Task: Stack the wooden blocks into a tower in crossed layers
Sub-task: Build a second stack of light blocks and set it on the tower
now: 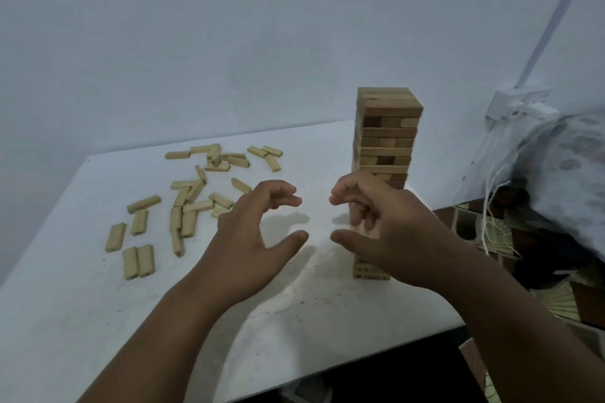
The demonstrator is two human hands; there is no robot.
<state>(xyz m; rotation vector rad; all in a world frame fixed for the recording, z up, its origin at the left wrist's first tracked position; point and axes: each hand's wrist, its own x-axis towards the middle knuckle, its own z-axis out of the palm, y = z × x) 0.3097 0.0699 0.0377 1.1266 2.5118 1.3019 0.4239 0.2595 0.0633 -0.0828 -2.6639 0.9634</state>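
I see a white table; right of it, a patterned cloth bundle below a wall socket.

Both hands hover empty beside the tower, loose blocks left.

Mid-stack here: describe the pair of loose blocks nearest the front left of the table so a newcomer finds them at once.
Start at the tall tower on the white table, then look left past the left hand to the scattered blocks. The pair of blocks lies nearest the table's front edge. Unlike their neighbours, the two lie flat, side by side and touching, ends toward the viewer.
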